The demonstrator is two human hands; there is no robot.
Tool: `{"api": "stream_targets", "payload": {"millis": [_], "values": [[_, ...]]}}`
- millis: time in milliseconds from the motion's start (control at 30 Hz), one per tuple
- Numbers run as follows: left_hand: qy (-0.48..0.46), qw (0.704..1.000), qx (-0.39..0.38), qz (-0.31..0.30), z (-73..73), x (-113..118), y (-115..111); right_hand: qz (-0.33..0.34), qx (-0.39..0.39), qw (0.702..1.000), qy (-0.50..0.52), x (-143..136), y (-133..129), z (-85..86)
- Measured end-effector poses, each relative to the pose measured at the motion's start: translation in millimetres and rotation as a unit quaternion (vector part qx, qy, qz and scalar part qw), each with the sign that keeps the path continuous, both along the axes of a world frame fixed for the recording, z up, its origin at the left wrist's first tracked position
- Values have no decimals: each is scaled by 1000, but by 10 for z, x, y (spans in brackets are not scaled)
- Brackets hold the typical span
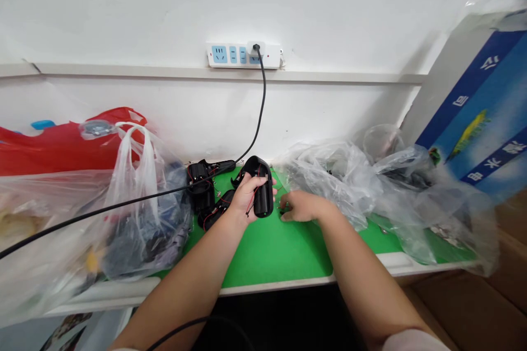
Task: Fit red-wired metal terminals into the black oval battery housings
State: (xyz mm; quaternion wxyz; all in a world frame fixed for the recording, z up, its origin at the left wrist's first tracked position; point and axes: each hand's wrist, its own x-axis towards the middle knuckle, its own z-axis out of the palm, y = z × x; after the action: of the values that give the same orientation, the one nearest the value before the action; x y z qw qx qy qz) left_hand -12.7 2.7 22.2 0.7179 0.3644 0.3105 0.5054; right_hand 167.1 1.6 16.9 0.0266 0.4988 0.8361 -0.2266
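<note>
I have a black plastic housing [260,189] with red wires gripped in my left hand [246,197], raised just above the green mat [272,247]. My right hand [298,207] rests on the mat beside it, fingers curled over a small part I cannot make out. More black housings [206,197] lie at the left, so I judge the work partway through. The table sits against a white wall with a power strip [244,55]; clear plastic bags [329,175] crowd both sides.
</note>
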Motion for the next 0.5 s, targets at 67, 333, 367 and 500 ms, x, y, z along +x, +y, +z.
{"api": "stream_targets", "payload": {"millis": [67,333,367,500], "values": [[10,1000,-3,1,-3,-1,-8,3,1,1000,3,4,3,-7],[55,998,2,26,34,30,-70,-6,2,1000,9,8,14,-38],[59,998,1,29,41,35,-77,-6,2,1000,9,11,20,-49],[65,997,0,39,56,45,-92,-3,5,1000,12,24,36,-89]]}}
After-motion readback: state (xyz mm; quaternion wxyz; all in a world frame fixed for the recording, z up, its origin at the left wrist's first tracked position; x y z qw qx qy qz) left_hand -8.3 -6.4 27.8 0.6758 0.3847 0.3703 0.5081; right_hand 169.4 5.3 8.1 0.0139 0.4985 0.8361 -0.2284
